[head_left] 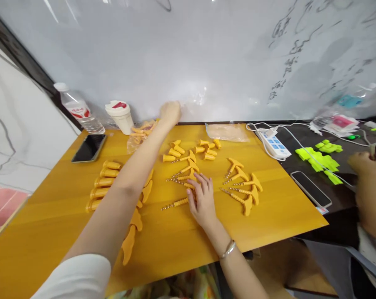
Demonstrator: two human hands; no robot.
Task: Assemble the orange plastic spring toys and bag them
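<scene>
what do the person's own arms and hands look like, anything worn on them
The left arm comes out of a white sleeve and is bare down to the left hand. The right arm is bare, with a thin silver bracelet at the wrist, above the right hand. Both hands are bare.

Left forearm (130, 182) blocks my view of some yellow plastic pieces (128, 245). Co-worker's hand (366, 164) cut off by right edge; I cannot identify its held item. Whiteboard writing (300, 54) too blurred to read.
</scene>
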